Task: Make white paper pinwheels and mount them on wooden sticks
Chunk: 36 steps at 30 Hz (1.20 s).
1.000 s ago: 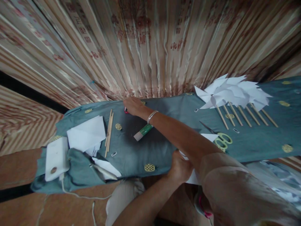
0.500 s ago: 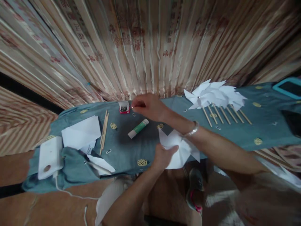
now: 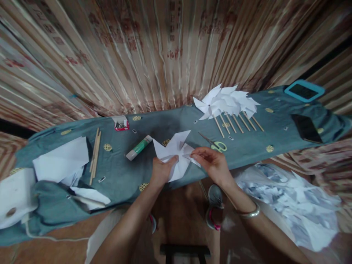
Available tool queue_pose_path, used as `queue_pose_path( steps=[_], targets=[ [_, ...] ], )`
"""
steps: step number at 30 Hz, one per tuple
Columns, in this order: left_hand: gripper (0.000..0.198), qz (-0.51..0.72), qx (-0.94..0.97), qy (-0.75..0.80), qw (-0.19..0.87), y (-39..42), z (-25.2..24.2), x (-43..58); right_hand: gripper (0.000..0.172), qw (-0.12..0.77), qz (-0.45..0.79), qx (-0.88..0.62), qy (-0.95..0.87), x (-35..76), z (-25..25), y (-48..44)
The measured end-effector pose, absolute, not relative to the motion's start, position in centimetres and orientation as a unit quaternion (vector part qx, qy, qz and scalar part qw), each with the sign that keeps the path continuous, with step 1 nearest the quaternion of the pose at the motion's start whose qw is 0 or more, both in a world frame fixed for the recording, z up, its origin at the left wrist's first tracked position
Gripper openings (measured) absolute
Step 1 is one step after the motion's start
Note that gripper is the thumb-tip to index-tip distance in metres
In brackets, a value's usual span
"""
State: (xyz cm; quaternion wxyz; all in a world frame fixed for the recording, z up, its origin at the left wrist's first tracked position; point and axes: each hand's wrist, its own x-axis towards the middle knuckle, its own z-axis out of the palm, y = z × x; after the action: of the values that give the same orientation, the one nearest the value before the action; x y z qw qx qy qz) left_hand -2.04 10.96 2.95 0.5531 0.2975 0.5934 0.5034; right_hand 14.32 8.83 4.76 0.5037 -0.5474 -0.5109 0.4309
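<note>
Right hand (image 3: pixel 211 163) shifted from beside the small red box (image 3: pixel 121 124) to the right side of the paper pinwheel (image 3: pixel 180 152); half a second ago it was well apart from the paper. Both hands now meet at one piece, so the work appears centred on the pinwheel rather than on the box. Pinwheel placed over the near part of the cloth (image 3: pixel 165 119), to the right of the glue stick (image 3: pixel 139 147) and nearer the wearer than the scissors (image 3: pixel 217 145); contact with the cloth cannot be told. Its face is turned up toward the wearer. Being roughly star-shaped, it shows no clear long axis: blade tips point far-left, far-right, near-right and near-left. Left hand (image 3: pixel 162 169): closed on the left part of the paper, thumb on top near the centre. Right hand: thumb and forefinger nearly together at the right blade, other fingers loosely curled; whether they pinch paper or something small cannot be told.
</note>
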Motion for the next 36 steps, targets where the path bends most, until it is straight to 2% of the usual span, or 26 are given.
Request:
queue_pose_path(
  steps=[6,12,16,19,26,36],
  targets=[
    [0.031,0.491,0.307,0.584,0.569,10.8,2.5,-1.2,0.007,0.475,0.350,-0.574,-0.567,15.6,4.5,8.2],
    [0.031,0.504,0.295,0.555,0.592,10.8,2.6,-0.3,0.010,0.445,0.196,-0.543,-0.684,15.1,4.8,7.6],
    [0.031,0.501,0.295,0.547,0.602,10.8,3.2,0.1,0.009,0.429,0.138,-0.536,-0.714,14.8,4.8,7.5],
    [0.035,0.492,0.302,0.536,0.616,10.5,3.7,0.2,0.007,0.427,0.170,-0.536,-0.708,14.8,4.5,7.6],
    [0.036,0.475,0.308,0.524,0.637,10.0,3.8,-0.2,0.005,0.462,0.337,-0.526,-0.630,14.9,4.2,8.0],
    [0.031,0.468,0.306,0.523,0.643,10.0,3.6,-0.4,0.003,0.480,0.469,-0.511,-0.537,14.6,4.1,8.1]
  ],
)
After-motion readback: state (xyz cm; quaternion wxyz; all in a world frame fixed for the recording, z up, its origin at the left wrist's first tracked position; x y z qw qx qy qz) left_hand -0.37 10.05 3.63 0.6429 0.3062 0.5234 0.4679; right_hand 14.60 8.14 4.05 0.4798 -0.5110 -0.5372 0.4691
